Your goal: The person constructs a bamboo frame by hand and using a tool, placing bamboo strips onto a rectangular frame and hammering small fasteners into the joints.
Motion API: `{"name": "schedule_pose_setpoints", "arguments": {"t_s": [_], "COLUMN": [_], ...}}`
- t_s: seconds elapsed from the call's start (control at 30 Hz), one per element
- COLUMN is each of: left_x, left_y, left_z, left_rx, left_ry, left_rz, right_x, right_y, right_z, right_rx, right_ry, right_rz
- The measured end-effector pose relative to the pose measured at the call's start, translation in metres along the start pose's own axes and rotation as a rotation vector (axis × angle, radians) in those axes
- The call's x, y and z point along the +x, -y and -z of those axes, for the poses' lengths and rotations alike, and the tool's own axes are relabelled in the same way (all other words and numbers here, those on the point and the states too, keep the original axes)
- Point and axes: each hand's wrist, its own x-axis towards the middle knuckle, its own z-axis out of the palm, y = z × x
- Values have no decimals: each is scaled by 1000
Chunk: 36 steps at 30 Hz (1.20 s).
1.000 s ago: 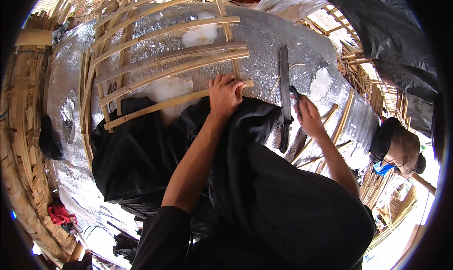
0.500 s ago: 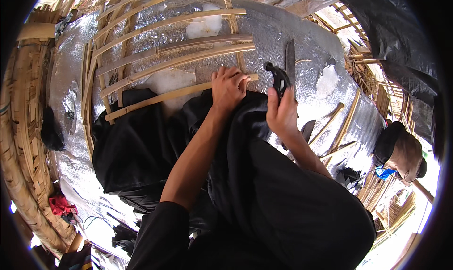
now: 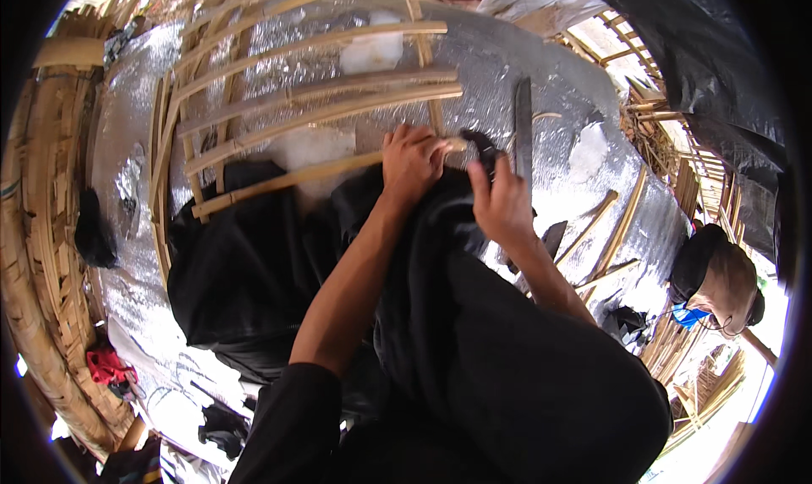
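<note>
So I'm watching this over the head cam, and both hands are busy at one end of a bamboo frame. It's a row of slats set across thinner uprights, kinda like a ladder, sitting on a shiny silver foil sheet. The left hand is clamped down on the near slat, close to its right end, with thumb and forefinger bunched together. Can't tell if something tiny is pinched between them, way too small on my feed. The right hand has its fingers wrapped around a black hammer-like tool, its head right by the slat's tip. It's blurry there, so don't ask me if it's actually touching. That near slat runs leftward just above the person's black trousers, over a bunch of dark cloth. Just past the tool there's a long dark flat bar lying on the foil, and a few loose bamboo strips sit farther right. Black tarp hangs at upper right, red cloth lies at lower left.
</note>
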Motion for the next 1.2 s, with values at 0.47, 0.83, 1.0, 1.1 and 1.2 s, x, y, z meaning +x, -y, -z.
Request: {"name": "schedule_pose_setpoints", "arguments": {"t_s": [0.47,0.83,1.0,1.1,1.2], "left_x": [-4,-4,-2,1,6], "left_y": [3,5,8,8,6], "left_z": [1,11,14,16,20], "left_rx": [-52,-161,-168,-180,-224], "left_ry": [5,67,116,137,83], "left_rz": [-37,-20,-29,-50,-41], "right_x": [8,-72,-89,-104,-101], "right_y": [-18,-149,-111,-108,-113], "right_z": [34,44,29,9,2], "right_rx": [1,-296,-538,-397,-392], "right_ry": [-138,-241,-249,-153,-239], "right_rz": [-184,-518,-171,-360,-409]}}
